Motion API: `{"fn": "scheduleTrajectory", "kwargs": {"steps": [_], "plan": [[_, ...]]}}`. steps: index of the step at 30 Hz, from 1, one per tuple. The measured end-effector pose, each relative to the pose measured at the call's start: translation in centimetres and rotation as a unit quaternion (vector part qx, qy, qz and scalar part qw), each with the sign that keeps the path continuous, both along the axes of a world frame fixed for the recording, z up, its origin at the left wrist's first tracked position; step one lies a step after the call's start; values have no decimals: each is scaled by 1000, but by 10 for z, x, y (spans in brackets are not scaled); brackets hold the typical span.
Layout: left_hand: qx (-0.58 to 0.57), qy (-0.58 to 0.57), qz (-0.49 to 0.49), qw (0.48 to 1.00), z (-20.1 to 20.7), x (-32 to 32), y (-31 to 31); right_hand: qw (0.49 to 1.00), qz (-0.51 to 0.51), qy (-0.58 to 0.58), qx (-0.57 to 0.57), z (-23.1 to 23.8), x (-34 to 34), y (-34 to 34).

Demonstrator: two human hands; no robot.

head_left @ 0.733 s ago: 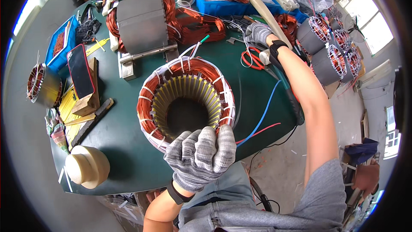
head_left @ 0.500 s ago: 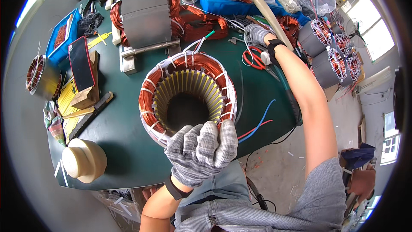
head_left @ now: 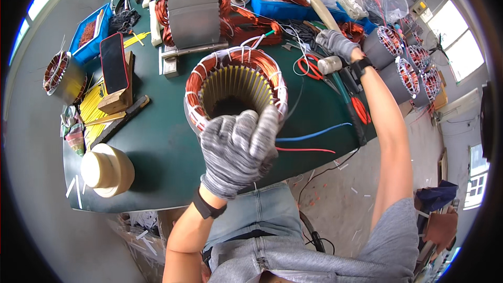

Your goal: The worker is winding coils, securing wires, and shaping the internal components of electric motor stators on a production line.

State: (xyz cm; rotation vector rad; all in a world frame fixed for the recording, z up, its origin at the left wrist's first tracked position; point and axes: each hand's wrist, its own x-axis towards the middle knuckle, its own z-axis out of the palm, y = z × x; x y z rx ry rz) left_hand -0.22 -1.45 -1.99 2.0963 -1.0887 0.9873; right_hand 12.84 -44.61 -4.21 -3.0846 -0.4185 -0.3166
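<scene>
A motor stator (head_left: 277, 76) with copper windings, white lacing and yellow slot liners stands on the green table, its bore facing up. My left hand (head_left: 236, 149), in a grey striped glove, is closed over the near rim of the windings and hides part of it. A blue lead (head_left: 314, 133) and a red lead (head_left: 309, 150) stick out to the right of that hand. Farther right, my gloved right hand (head_left: 338, 44) is closed around the lower end of a long pale rod (head_left: 320, 9). Just below it lie a white-headed mallet (head_left: 329, 65) and red-handled scissors (head_left: 309, 67).
A larger grey stator (head_left: 194, 18) lies behind on metal bars. Blue trays (head_left: 257, 0) hold coils and plastic bags. Several finished stators (head_left: 387, 76) are stacked at right. To the left are a phone (head_left: 113, 63), yellow strips (head_left: 93, 110) and a cream stepped cylinder (head_left: 107, 170).
My right hand has shifted from beside the pale rod onto its lower end. My left hand stays on the winding rim but sits higher, and the stator looks more tilted. The whole view has shifted slightly.
</scene>
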Motion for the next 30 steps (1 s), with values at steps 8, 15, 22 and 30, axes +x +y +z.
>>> {"fn": "scheduleTrajectory", "kwargs": {"steps": [8,15,22,30], "plan": [[-80,54,-5,995,26,-21,21,968,106,-215,72,91,-186,174],[-348,626,-266,645,17,-90,30,770,100,212,594,54,-253,281],[-310,716,-228,582,23,-82,53,793,211,76,567,32,-239,304],[-275,730,-259,569,15,-74,55,773,251,138,566,32,-239,302]]}}
